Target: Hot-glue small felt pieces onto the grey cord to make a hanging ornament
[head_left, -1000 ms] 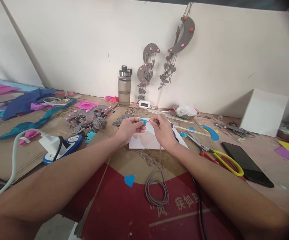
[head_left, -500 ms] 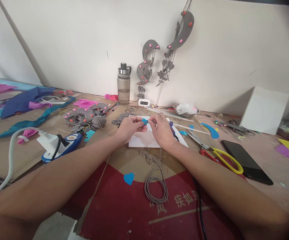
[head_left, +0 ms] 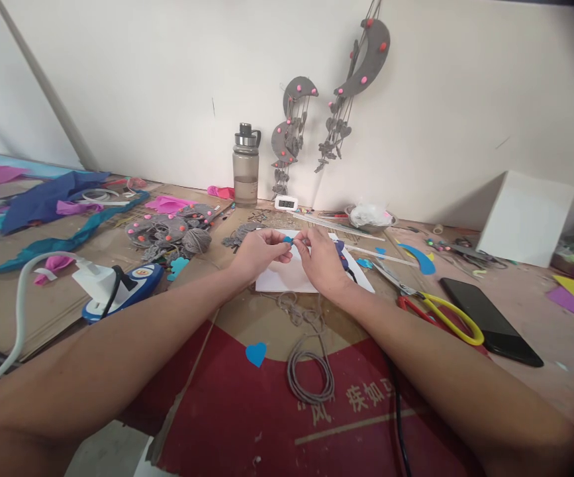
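Both hands are close together above a white sheet of paper, fingertips nearly meeting. The left hand pinches a small blue piece between thumb and fingers; its outline is mostly covered. The right hand has thumb and forefinger pressed together at the right edge of that piece, apparently on the grey cord (contact too small to resolve with certainty). From below the paper the cord runs in loose loops down to a round coil, lying on the cardboard where red meets tan.

Left of the coil, well apart from it: a blue heart, flat. Just beside the right hand, partly hidden by it: a purple object. Scissors lie to the right, handles near a black phone. Left of the paper: a ball of yarn, next to grey pieces with pink and orange dots. Behind, a bottle stands upright near a small white clock.
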{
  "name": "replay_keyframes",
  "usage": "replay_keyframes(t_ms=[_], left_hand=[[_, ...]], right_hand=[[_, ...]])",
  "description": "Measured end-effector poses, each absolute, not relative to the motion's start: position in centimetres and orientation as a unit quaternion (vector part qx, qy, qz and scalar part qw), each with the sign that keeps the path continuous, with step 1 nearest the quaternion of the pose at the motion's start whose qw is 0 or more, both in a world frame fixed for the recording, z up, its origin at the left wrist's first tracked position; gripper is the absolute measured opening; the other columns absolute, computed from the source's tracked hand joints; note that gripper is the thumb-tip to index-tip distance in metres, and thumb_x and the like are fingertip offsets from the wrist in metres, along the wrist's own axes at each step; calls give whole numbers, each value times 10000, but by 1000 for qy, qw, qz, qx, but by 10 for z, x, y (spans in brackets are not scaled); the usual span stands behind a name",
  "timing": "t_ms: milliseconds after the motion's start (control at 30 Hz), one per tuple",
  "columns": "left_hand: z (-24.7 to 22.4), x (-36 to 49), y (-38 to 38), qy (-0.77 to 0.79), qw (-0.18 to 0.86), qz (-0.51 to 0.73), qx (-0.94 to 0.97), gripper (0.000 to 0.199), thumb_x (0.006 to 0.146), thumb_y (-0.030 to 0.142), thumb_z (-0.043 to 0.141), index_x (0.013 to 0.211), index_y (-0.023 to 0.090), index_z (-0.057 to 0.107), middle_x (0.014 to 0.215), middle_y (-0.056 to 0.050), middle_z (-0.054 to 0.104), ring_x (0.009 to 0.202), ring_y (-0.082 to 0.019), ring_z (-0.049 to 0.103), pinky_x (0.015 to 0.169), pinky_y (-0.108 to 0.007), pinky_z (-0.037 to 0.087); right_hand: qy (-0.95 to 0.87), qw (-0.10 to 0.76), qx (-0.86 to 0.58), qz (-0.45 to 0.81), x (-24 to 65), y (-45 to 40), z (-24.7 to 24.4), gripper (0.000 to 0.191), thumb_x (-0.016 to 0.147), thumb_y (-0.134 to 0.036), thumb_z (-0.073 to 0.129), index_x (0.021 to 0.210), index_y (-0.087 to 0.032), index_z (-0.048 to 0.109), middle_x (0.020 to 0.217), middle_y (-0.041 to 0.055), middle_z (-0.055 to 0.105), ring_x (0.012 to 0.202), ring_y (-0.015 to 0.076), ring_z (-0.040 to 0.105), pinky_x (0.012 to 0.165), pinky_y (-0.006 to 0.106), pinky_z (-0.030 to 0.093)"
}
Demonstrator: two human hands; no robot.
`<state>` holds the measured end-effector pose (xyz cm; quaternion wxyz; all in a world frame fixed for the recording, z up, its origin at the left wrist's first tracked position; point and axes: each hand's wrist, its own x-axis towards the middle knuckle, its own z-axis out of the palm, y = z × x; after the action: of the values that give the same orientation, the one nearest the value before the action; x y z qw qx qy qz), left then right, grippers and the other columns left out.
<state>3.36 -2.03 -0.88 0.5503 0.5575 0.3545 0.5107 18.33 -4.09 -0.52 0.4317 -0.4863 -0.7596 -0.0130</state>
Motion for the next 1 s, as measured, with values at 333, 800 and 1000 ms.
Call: replay_keyframes(t_ms=[333,800,1000], left_hand=[[-10,31,-18,371,532,504,570,180,691,236,728,722,114,599,613,-34,634,530,-106,596,551,-248,516],[-8,33,-21,385,533,473,587,138,703,193,699,699,127,579,547,-24,623,457,-90,552,494,-217,461],[-8,32,-20,388,536,485,571,148,708,215,702,682,123,590,547,-25,614,441,-82,531,464,-210,434]], right_hand=[[-765,436,-473,-17,184,-43,-2,56,864,-178,476,821,-212,486,850,56,551,807,191,508,745,345,413],[-774,436,-459,-7,188,-39,-3,79,861,-192,474,786,-212,491,814,42,548,791,184,499,716,320,393],[-770,435,-467,-6,188,-38,-5,98,869,-234,468,773,-217,479,794,40,546,779,187,497,706,322,391]])
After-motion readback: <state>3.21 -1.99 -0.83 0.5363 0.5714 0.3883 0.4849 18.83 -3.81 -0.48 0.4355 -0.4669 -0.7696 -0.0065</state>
